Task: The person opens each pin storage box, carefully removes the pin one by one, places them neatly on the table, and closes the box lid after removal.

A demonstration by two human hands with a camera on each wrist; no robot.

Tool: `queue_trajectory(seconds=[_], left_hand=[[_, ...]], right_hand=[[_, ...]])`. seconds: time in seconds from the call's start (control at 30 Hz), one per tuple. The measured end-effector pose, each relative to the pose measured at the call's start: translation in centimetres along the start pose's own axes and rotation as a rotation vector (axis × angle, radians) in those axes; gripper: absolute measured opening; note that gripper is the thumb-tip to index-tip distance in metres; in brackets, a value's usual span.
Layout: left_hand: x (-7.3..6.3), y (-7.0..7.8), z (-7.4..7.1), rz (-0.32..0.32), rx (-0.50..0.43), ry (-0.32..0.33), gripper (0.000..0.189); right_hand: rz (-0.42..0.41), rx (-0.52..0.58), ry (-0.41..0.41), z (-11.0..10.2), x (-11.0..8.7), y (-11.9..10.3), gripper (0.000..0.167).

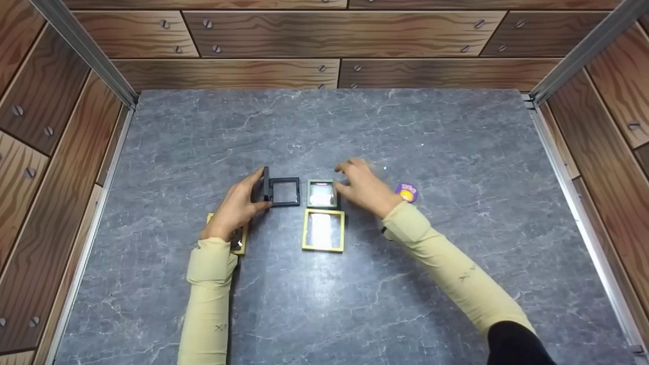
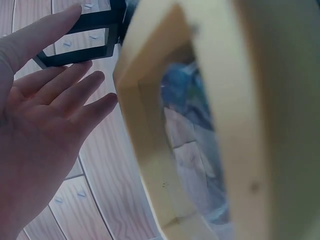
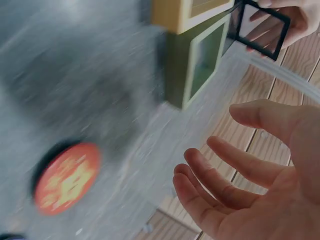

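Observation:
My left hand (image 1: 234,207) pinches the raised half of a black hinged display frame (image 1: 285,204) between thumb and fingertips. That half stands upright; the other lies flat on the table, with a clear window. Just right of it sits a small green frame (image 1: 322,206) with a clear pane. My right hand (image 1: 362,186) hovers beside the green frame's right side, fingers loosely bent and apart, holding nothing in the right wrist view. Below the green frame lies a yellow frame (image 1: 305,230). Another yellow frame (image 1: 243,241) is partly hidden under my left wrist.
A round purple badge with a yellow design (image 1: 406,192) lies right of my right wrist. The grey marbled table (image 1: 324,132) has wood-patterned walls (image 1: 334,33) at the back and both sides, with metal rails (image 1: 583,223) along the side edges.

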State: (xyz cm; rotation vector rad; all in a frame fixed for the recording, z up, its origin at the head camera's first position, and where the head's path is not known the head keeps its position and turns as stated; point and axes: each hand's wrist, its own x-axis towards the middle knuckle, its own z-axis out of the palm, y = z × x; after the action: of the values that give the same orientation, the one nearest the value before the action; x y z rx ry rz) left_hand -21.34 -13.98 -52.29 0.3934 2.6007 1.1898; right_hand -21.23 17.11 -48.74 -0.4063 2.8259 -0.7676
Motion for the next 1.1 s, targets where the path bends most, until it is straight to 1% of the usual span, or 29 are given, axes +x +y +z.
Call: queue_trajectory(seconds=[0.1,0.23,0.47,0.67,0.8,0.97,1.1], left_hand=[[-0.1,-0.2,0.2,-0.003,0.004,-0.009,0.089],[-0.2,-0.5,0.4,-0.006,0.016,-0.017,0.088],[0.0,-0.7,0.1,0.003,0.017,0.004,0.085],[0.0,-0.8,0.0,0.02,0.021,0.02,0.084],[-0.1,-1.0,0.0,0.052,0.021,0.048,0.081],[0.0,-1.1,0.2,0.11,0.026,0.083,0.076],[0.2,-1.0,0.4,0.113,0.028,0.086,0.07]], right_hand=[[-0.02,-0.005,-0.034,0.5,0.9,-1.3,0.044],[-0.074,-0.022,-0.055,1.0,2.2,-2.9,0.042],[-0.149,-0.016,-0.072,1.4,4.0,-6.3,0.04],[-0.19,-0.066,-0.087,2.3,4.9,-8.8,0.043],[-0.253,-0.091,-0.087,3.2,5.3,-10.3,0.046],[-0.334,-0.139,-0.072,4.3,5.9,-11.7,0.043],[-0.379,-0.152,-0.049,4.8,6.1,-12.0,0.035]])
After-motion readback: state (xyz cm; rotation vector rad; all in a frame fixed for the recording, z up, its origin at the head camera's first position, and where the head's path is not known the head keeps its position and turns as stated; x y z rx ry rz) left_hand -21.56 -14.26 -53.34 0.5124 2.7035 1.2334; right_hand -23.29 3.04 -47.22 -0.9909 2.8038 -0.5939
